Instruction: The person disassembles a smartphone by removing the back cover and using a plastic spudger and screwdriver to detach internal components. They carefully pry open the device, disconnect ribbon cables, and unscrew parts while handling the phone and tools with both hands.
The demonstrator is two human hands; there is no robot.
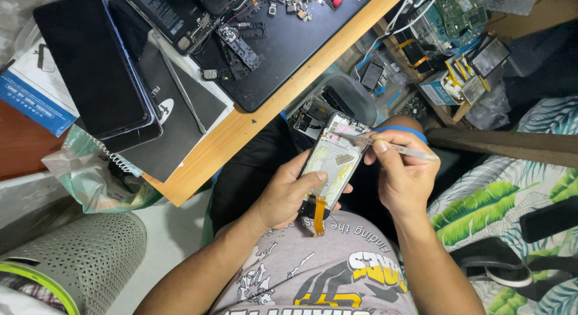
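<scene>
The left hand (289, 197) grips an opened silver phone frame (333, 158) with a dangling orange flex cable (318, 214). The right hand (402, 176) pinches slim metal tweezers (385, 145), tips inside the frame. This looks like mid-disassembly; steady, light prying seems called for.

Left hand (283, 197) grips opened phone frame (333, 155); right hand (402, 173) holds metal tweezers (385, 145), tips on the frame's upper edge. Orange flex cable (318, 214) hangs below left fingers (313, 177).

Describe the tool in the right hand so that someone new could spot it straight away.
Start at the wooden table edge, then drop to the two hands above the lap. The left hand holds an opened phone frame; the right hand pinches slim metal tweezers whose tip reaches into the frame. Unlike the tweezers lying on the table, these are held.
</scene>
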